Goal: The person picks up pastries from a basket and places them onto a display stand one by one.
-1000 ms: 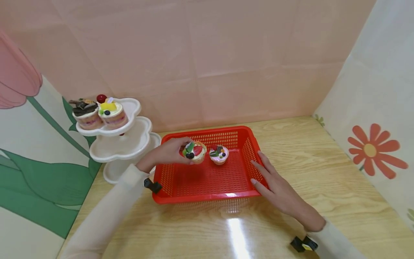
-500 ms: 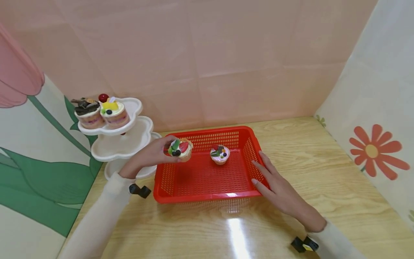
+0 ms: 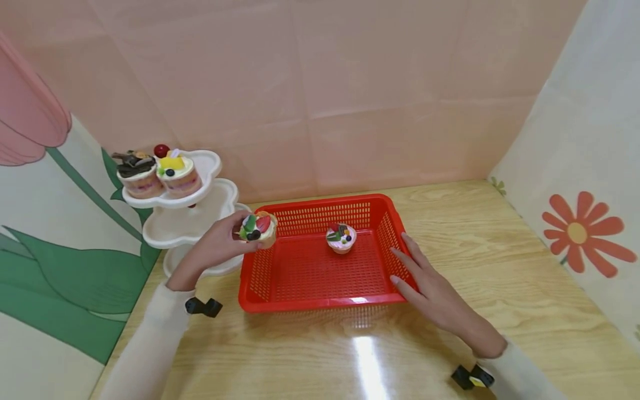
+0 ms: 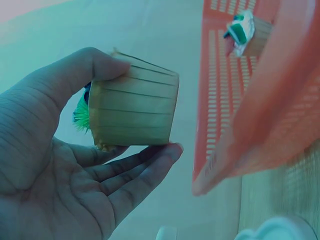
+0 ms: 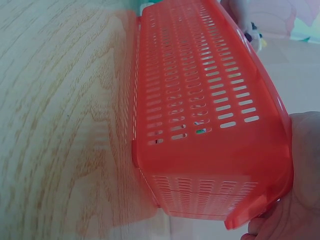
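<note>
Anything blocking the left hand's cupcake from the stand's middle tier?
No other object visible. In the head view, only the left hand itself lies between the cupcake and the middle tier. The top tier sits above that tier, so straight down is probably limited; the front looks open.

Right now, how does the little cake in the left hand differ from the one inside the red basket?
The held cake, gripped by the left hand, has whitish cream; the basket cake has pinkish-lilac cream. The held cake is up in the air; the basket cake sits inside the red basket. Both have tan, cup-shaped bases and red, green and dark toppings.
</note>
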Demonstrator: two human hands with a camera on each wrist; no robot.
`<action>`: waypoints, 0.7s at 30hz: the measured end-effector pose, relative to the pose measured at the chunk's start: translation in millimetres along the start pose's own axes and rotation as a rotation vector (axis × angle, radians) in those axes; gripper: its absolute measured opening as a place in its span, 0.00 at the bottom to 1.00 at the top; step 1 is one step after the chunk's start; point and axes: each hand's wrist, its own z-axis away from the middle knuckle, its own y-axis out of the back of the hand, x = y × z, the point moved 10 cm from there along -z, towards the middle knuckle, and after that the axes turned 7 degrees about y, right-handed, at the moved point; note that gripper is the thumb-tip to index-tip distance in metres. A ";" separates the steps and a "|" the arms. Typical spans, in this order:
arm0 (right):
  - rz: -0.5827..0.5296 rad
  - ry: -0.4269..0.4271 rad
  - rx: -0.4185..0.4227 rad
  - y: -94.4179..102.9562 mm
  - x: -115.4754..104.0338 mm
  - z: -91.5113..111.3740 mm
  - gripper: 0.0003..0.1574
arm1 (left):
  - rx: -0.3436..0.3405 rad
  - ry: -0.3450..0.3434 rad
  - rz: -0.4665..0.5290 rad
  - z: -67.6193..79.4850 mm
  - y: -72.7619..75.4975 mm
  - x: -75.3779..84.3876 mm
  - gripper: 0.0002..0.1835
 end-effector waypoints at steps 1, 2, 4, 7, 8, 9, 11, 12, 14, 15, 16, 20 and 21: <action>0.000 0.001 -0.001 0.0 -0.1 -0.2 0.41 | 0.016 0.013 -0.006 1.7 2.1 -2.6 0.29; -0.001 0.001 -0.001 0.0 -0.1 -0.2 0.40 | 0.030 0.025 -0.010 3.2 4.1 -5.2 0.29; 0.000 -0.001 -0.001 0.3 0.1 -0.1 0.40 | 0.060 0.038 -0.030 5.8 8.8 -10.0 0.30; 0.001 -0.003 0.000 0.6 0.2 -0.3 0.40 | 0.100 0.037 -0.043 9.2 16.0 -15.8 0.30; 0.001 -0.004 0.000 0.8 0.3 -0.2 0.40 | 0.110 0.037 -0.044 10.4 18.2 -18.1 0.29; 0.002 -0.004 -0.001 0.7 0.4 -0.3 0.40 | 0.122 0.037 -0.046 11.7 20.5 -20.2 0.29; 0.001 -0.005 -0.002 0.4 0.5 -0.5 0.41 | 0.142 0.041 -0.047 14.7 24.7 -24.3 0.28; 0.002 -0.005 -0.002 0.3 0.7 -0.4 0.41 | 0.155 0.044 -0.056 16.3 26.9 -26.3 0.28; 0.001 -0.007 -0.001 0.1 1.0 -0.4 0.41 | 0.174 0.057 -0.066 19.4 30.6 -30.5 0.28; 0.001 -0.007 -0.001 -0.1 1.1 -0.4 0.41 | 0.186 0.064 -0.071 21.1 32.6 -32.4 0.29; 0.000 -0.006 -0.001 -0.1 1.1 -0.4 0.40 | 0.198 0.074 -0.081 22.7 34.5 -34.6 0.30; 0.000 -0.005 -0.003 -0.6 1.6 -0.6 0.40 | 0.256 0.107 -0.099 28.7 43.8 -41.2 0.33; 0.001 -0.005 -0.003 -0.7 1.7 -0.6 0.40 | 0.276 0.113 -0.103 30.1 46.8 -42.4 0.34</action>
